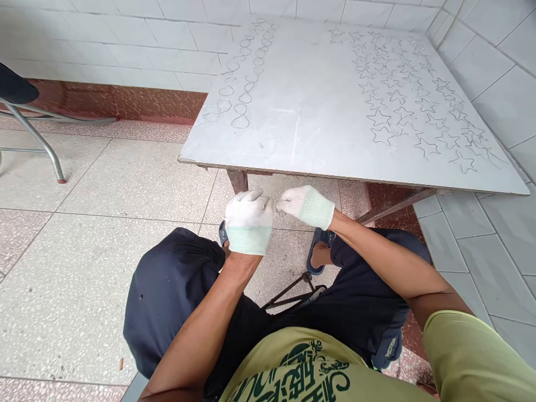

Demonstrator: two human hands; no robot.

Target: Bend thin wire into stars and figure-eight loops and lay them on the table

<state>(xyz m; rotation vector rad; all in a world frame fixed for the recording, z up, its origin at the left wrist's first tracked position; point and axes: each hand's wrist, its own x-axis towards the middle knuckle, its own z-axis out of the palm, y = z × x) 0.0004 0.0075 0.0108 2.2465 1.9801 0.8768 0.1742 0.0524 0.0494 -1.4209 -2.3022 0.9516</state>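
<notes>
A grey board point(318, 106) is laid at 12 o'clock, with wire stars point(419, 95) at 1 o'clock and wire loops point(245, 78) at 11. Below its near edge, 2 gloved hands are held together. The left hand point(248, 220) is curled tight; the right hand point(307, 205) pinches at its fingertips. Whether anything is held cannot be told.

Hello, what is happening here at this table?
A seated person holds both gloved hands together just below the near edge of a grey board. The left hand and right hand meet at the fingertips, pinching something too small to see. Rows of wire stars and wire loops lie on the board.
</notes>
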